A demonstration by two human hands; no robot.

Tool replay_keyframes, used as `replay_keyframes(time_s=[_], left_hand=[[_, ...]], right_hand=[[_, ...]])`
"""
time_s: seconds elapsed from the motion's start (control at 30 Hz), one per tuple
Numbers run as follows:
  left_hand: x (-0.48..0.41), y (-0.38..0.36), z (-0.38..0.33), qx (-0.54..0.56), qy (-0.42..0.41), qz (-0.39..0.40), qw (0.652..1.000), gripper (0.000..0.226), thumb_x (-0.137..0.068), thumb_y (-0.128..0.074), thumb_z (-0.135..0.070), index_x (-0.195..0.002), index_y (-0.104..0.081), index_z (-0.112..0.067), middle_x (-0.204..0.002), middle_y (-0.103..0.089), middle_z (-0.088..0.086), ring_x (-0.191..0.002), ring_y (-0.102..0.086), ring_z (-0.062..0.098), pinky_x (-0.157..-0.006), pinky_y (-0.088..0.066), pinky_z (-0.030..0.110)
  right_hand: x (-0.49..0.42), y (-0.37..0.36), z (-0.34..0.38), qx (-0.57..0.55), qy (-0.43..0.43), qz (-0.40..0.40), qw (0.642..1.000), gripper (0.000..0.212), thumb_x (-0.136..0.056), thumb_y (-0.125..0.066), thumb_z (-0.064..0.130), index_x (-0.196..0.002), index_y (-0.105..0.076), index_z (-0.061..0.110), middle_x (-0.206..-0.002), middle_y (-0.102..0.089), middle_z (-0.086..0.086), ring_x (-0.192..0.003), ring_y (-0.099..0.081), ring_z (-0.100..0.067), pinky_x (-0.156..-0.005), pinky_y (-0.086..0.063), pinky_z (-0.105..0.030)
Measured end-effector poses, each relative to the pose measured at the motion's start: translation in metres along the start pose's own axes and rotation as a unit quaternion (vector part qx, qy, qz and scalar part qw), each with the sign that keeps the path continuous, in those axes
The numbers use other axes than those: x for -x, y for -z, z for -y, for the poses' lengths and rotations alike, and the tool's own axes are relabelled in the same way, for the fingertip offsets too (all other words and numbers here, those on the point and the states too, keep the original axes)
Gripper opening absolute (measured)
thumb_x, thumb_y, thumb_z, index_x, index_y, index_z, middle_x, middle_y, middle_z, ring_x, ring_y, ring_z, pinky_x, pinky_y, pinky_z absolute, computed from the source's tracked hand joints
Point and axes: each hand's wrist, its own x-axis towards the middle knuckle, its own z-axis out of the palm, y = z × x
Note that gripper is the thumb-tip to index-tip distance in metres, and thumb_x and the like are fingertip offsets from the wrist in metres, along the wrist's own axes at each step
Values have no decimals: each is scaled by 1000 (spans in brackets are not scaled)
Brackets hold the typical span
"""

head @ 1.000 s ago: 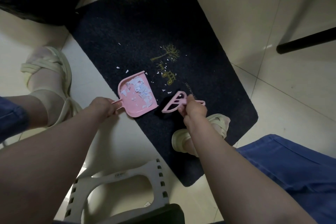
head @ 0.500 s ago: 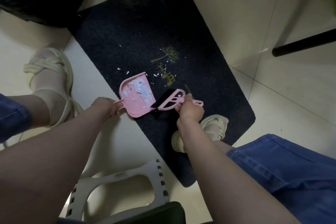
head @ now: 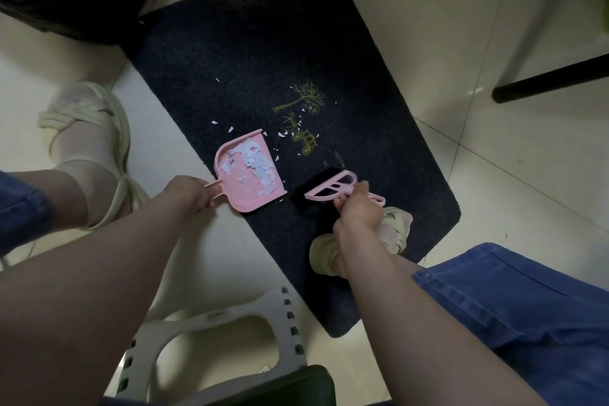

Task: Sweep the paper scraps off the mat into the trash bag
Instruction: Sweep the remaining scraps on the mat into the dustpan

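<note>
Paper scraps (head: 252, 163) lie in the dustpan (head: 255, 198) my left hand (head: 189, 193) grips. My right hand (head: 357, 209) clasps the brush (head: 329, 190), bristles apparently on the mat (head: 263, 43).

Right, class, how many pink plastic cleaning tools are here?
2: a pink plastic dustpan in the left hand at the edge of the dark mat, and a pink plastic brush in the right hand.
</note>
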Motion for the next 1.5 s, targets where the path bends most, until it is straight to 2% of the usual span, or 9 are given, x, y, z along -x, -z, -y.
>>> replay_keyframes(time_s=[0.23,0.47,0.63,0.83,1.03,1.23,1.3,1.4,1.5], left_hand=[[2,-1,-2,-7,5,1,1000,44,-94,-55,-43,-60,-58,-13,-57,-49,3,-51,-36,19,-52,-31,25],[5,1,-4,11,8,2,1000,41,-93,-56,-41,-63,-59,-15,-45,-52,-4,-50,-36,18,-51,-31,25],[3,0,-4,9,-1,4,1000,42,-94,-55,-41,-63,-59,-13,-62,-53,4,-50,-34,20,-51,-30,25],[2,0,-2,6,-2,-5,1000,45,-92,-57,-43,-60,-60,-10,-64,-53,9,-49,-33,20,-50,-30,26],[0,0,-1,4,-4,-2,1000,46,-91,-57,-46,-62,-60,-11,-62,-53,6,-50,-34,21,-53,-31,26],[10,17,3,-35,-14,-26,999,48,-89,-58,-48,-59,-59,-11,-58,-49,8,-47,-33,20,-48,-29,25],[13,24,6,-68,-17,-28,997,47,-90,-58,-47,-59,-59,-12,-56,-48,7,-46,-35,19,-48,-29,25],[13,24,8,-115,-13,-25,993,49,-90,-55,-50,-58,-58,-13,-53,-47,6,-46,-39,19,-48,-31,25],[11,19,9,-138,-7,-28,990,51,-90,-52,-53,-58,-57,-14,-53,-47,5,-49,-42,19,-50,-32,24]], right_hand=[[1,-9,3,38,-46,119,991,18,-95,-62,25,-88,-64,8,-75,-67,-5,-55,-61,-11,-46,-53,-20],[-14,10,10,125,8,-14,992,37,-94,-57,43,-69,-51,17,-68,-56,0,-58,-52,-14,-55,-43,-27],[-15,18,2,157,16,121,980,20,-93,-64,30,-91,-67,10,-76,-66,-3,-64,-61,-12,-62,-53,-26],[-21,29,9,144,18,-7,989,28,-95,-58,40,-88,-57,12,-75,-57,0,-72,-57,-17,-67,-45,-31],[-14,20,-2,135,9,173,976,26,-95,-61,27,-106,-68,4,-80,-68,-4,-63,-62,-11,-58,-54,-22],[-14,13,-6,166,168,126,964,21,-96,-58,32,-103,-71,18,-91,-72,1,-85,-68,-16,-82,-57,-36],[-5,10,-12,191,205,121,952,23,-97,-55,33,-109,-70,21,-95,-70,4,-85,-65,-13,-78,-51,-28],[11,-2,-30,202,212,152,944,24,-96,-58,29,-114,-70,20,-95,-70,2,-79,-63,-10,-71,-46,-21],[28,-14,-43,125,175,226,950,22,-95,-61,25,-111,-71,15,-97,-74,-2,-86,-69,-15,-76,-56,-26]])
